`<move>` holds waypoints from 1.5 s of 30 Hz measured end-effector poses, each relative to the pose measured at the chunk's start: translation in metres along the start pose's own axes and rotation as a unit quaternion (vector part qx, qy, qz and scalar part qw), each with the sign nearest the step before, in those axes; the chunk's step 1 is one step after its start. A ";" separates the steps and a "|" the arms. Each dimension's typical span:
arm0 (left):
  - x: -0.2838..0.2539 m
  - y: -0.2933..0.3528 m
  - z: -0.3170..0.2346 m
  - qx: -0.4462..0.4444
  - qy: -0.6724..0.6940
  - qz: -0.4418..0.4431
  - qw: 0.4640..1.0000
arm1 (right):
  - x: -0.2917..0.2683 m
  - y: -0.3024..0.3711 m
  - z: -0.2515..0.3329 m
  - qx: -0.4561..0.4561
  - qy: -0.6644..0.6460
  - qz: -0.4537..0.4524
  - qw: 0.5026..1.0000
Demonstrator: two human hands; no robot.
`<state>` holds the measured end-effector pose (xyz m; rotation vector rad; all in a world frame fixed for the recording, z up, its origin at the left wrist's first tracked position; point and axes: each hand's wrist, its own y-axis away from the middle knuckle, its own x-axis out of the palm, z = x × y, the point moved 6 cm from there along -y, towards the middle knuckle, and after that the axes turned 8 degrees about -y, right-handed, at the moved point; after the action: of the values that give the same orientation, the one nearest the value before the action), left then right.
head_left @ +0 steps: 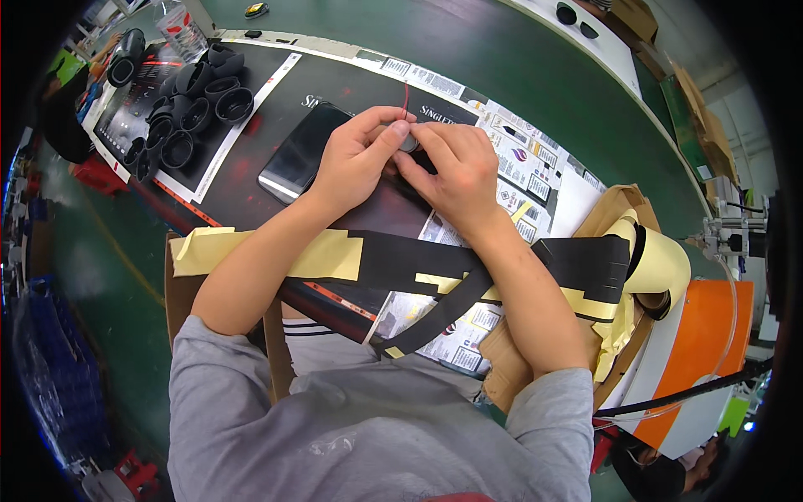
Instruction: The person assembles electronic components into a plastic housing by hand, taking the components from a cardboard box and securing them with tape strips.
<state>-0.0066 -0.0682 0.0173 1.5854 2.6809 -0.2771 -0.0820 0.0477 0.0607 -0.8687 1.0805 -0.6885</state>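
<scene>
Both hands meet over the far middle of the table, around a small round greyish part with thin red wires standing up from it. My left hand closes on it from the left, thumb and forefinger at its edge. My right hand pinches the same part from the right, fingertips almost touching the left thumb. The fingers cover most of the part, so its exact kind does not show. Just left of my left hand lies a dark smartphone-like slab with a glossy face.
Several black cup-shaped pieces cluster at the far left, near a clear plastic bottle. Black strip material with yellow backing stretches beneath my forearms to a roll in a cardboard box at right. Printed sheets cover the table.
</scene>
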 end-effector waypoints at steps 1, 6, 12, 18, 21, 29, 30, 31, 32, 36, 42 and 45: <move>0.001 -0.001 -0.001 -0.020 0.026 -0.014 0.999 | -0.001 0.000 0.000 0.002 -0.001 -0.001 1.000; -0.008 -0.007 -0.005 0.025 0.051 -0.080 0.995 | 0.001 0.003 -0.005 0.046 -0.012 -0.018 0.999; -0.019 -0.009 -0.001 -0.015 0.156 -0.103 0.982 | 0.004 0.006 -0.017 0.153 -0.058 -0.030 0.986; -0.018 -0.008 -0.002 -0.021 0.083 -0.074 0.994 | 0.000 0.024 -0.053 0.389 -0.216 -0.152 0.882; 0.006 0.001 -0.023 0.158 -0.387 0.016 0.908 | 0.001 0.036 -0.065 0.485 -0.280 -0.168 0.811; 0.018 0.004 -0.016 0.110 -0.373 0.057 0.919 | 0.007 0.043 -0.074 0.537 -0.315 -0.164 0.765; 0.018 0.003 -0.016 0.111 -0.374 0.057 0.919 | 0.006 0.043 -0.075 0.530 -0.304 -0.161 0.775; 0.014 0.002 -0.013 0.072 -0.217 0.045 0.972 | 0.005 0.042 -0.077 0.523 -0.292 -0.157 0.785; 0.011 0.001 -0.009 0.032 -0.054 0.032 0.998 | 0.005 0.043 -0.077 0.522 -0.292 -0.158 0.786; 0.007 -0.001 -0.012 -0.036 0.094 0.075 0.992 | 0.007 0.041 -0.077 0.520 -0.301 -0.158 0.784; 0.017 -0.004 -0.001 -0.100 0.093 0.070 0.988 | 0.003 0.031 -0.059 0.466 -0.296 -0.180 0.814; 0.016 -0.007 0.005 -0.115 0.186 0.054 0.974 | 0.004 0.027 -0.053 0.398 -0.265 -0.162 0.864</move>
<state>-0.0206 -0.0585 0.0116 1.8533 2.7308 0.3566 -0.1285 0.0440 0.0241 -0.4542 0.0945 -0.9988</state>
